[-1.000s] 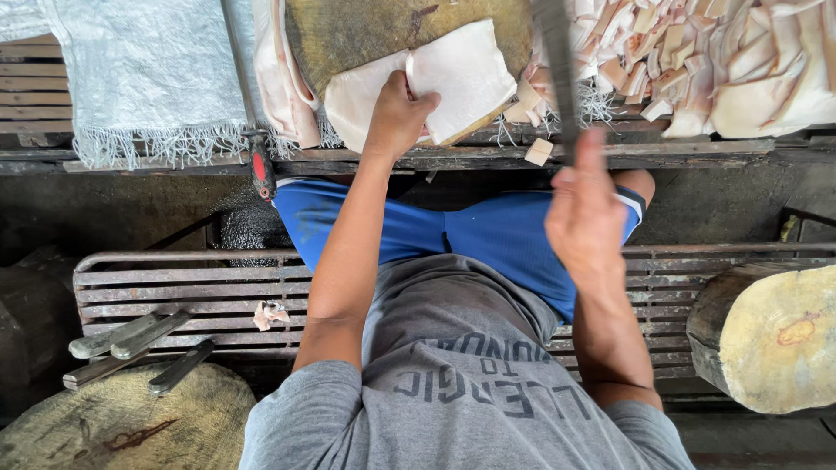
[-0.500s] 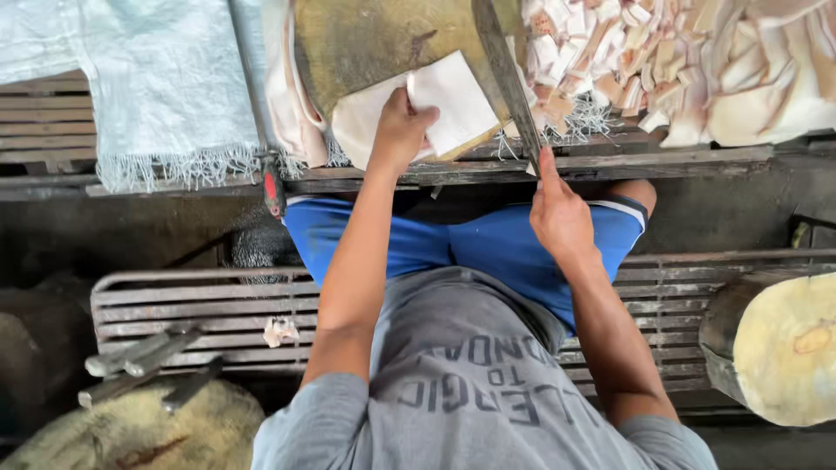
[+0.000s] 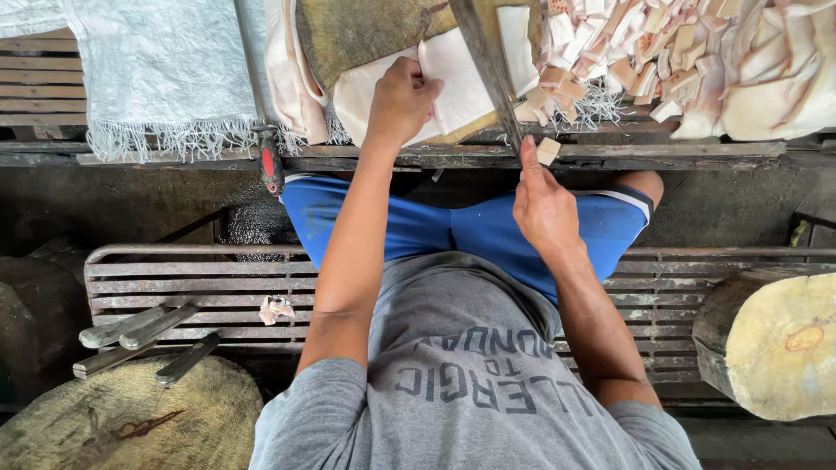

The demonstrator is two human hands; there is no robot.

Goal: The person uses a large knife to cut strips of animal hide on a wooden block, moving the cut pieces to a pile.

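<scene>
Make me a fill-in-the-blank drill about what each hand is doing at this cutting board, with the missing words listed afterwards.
1. The left hand presses down on a pale ____ of meat on the cutting board.
2. The right hand grips a long ____.
3. Cut pieces are piled to the ____ of the board.
4. Beside the person, the spare knives lie on a slatted ____.

Missing words: slab; knife; right; bench
</scene>
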